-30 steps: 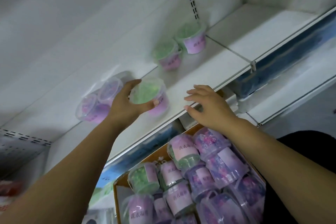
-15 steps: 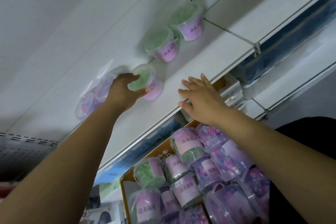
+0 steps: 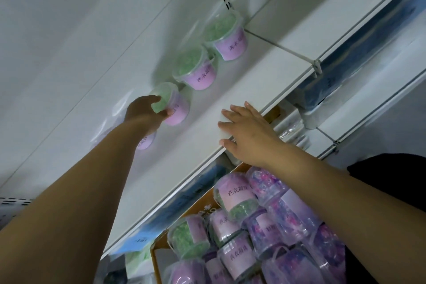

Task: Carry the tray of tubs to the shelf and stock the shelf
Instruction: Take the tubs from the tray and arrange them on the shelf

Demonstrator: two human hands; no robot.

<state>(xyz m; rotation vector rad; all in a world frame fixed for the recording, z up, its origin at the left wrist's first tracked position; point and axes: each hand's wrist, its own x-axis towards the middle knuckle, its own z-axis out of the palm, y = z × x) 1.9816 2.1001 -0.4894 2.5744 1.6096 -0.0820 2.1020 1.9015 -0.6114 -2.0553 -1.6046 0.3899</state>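
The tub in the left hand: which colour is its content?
Green at the top of the tub, pink-purple lower down. The head view shows it.

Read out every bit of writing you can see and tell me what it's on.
"洗衣凝", rest hidden: label of the rear green tub on the shelf.
"洗衣凝", rest hidden: label of the middle green tub.
"洗衣凝珠", last character faint: label of the top green tub in the tray.
Too blurred: label of the held tub in the left hand; blue shelf-edge tag; other tray labels.
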